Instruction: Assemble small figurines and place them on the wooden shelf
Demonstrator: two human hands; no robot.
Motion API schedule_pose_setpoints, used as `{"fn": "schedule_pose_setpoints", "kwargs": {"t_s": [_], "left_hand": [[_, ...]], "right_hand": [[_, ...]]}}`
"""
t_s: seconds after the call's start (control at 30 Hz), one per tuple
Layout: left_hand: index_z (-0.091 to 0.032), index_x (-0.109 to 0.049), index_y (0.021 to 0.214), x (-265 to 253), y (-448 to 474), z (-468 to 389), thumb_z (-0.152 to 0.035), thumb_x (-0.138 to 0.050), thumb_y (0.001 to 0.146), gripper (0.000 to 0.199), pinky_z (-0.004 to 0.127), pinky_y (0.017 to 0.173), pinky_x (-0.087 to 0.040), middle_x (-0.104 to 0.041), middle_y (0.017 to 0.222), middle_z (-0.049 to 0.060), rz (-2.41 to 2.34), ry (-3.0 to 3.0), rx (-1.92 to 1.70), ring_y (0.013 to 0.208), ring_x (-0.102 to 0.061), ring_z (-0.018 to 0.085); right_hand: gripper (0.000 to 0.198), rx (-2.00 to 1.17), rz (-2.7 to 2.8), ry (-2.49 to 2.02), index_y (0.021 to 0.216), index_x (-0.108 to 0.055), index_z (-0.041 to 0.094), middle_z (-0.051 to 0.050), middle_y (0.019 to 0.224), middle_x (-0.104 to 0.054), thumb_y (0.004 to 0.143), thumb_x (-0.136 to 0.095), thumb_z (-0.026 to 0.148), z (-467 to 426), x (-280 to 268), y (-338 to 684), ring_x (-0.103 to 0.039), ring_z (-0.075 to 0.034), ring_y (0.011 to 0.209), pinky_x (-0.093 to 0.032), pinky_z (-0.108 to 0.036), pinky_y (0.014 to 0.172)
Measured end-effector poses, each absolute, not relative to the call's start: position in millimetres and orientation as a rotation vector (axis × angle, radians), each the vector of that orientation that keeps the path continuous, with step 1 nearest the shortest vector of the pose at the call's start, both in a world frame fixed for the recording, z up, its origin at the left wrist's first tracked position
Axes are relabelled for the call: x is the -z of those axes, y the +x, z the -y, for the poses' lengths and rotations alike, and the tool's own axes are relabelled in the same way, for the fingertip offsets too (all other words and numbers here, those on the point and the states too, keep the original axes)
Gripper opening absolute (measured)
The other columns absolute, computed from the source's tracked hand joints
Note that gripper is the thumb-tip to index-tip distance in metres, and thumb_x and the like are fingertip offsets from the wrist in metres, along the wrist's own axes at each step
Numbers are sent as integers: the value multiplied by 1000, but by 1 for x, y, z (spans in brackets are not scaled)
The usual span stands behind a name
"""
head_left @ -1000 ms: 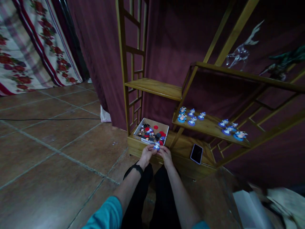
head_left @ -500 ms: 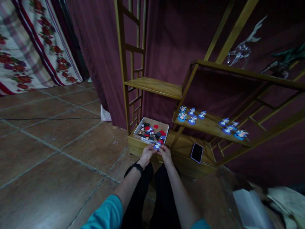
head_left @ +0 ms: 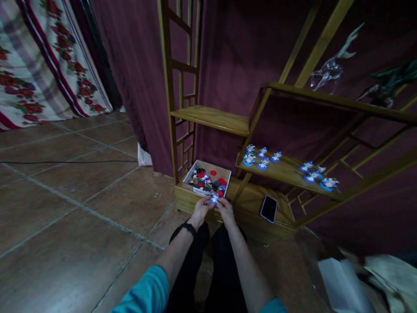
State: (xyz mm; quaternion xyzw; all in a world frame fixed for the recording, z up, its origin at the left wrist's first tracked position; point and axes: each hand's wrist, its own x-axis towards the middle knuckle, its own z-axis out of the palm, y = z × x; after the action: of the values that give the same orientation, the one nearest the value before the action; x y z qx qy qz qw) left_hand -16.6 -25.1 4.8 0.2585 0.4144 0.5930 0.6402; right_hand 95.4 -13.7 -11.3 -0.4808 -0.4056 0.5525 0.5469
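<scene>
A small blue-and-white figurine [head_left: 214, 199] is pinched between my left hand [head_left: 201, 210] and my right hand [head_left: 224, 210], just in front of a cardboard box [head_left: 193, 189]. The box rests on the bottom board of a wooden shelf [head_left: 210, 118] and holds several red, black and blue small pieces. Several matching blue figurines [head_left: 261, 158] stand in a group on a low shelf board to the right, and a second group of figurines [head_left: 317, 174] stands further right on that board.
A black phone [head_left: 269, 208] lies on the bottom board right of my hands. A glass deer [head_left: 330, 69] and a dark ornament [head_left: 387, 84] stand on the upper shelf. White paper [head_left: 342, 282] lies at lower right. A cable [head_left: 65, 163] crosses the tiled floor on the left.
Both hands with the figurine have drifted slightly upward toward the box. Nothing else has moved.
</scene>
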Motion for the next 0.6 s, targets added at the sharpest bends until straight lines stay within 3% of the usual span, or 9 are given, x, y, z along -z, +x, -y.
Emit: {"fn": "schedule_pose_setpoints", "kwargs": {"t_s": [0.27,0.6], "left_hand": [[-12,-61,88,-4,-18,25,-7,-75,48,43,24,60,-45,-63,65,1,-925,589,-1339,57,-58,11],[-16,-58,83,-13,-17,30,-7,-75,50,38,29,67,-49,-64,69,1,-866,552,-1322,64,-61,12]], "right_hand": [[30,-1312,973,-1141,86,-63,19,-2,88,-67,59,-63,32,15,11,97,-63,-17,75,-52,-30,65],[29,-1218,1096,-1079,88,-66,20,-1,90,-69,59,-62,24,16,1,100,-61,-20,88,-44,-35,86]]}}
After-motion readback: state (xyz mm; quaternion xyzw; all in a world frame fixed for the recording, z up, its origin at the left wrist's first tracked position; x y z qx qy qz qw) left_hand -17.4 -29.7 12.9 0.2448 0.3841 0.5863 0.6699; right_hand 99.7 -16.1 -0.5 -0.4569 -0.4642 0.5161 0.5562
